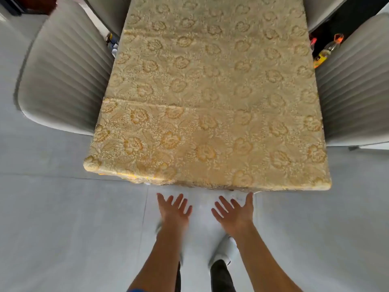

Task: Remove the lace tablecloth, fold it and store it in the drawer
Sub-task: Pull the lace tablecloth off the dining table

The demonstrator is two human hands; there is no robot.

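A cream and gold lace tablecloth (210, 98) with a rose pattern covers the whole long table and hangs a little over its near edge. Two fold creases cross it. My left hand (174, 209) is stretched out just short of the near edge, fingers spread, holding nothing. My right hand (234, 213) is beside it, also spread and empty, its thumb tip close to the cloth's hanging hem. No drawer is in view.
Grey ribbed chairs stand pushed in on the left (63, 81) and right (355, 85) of the table, with more at the far end. Bottles (328, 49) stand on the floor at the right. Pale grey floor tiles (63, 228) surround me.
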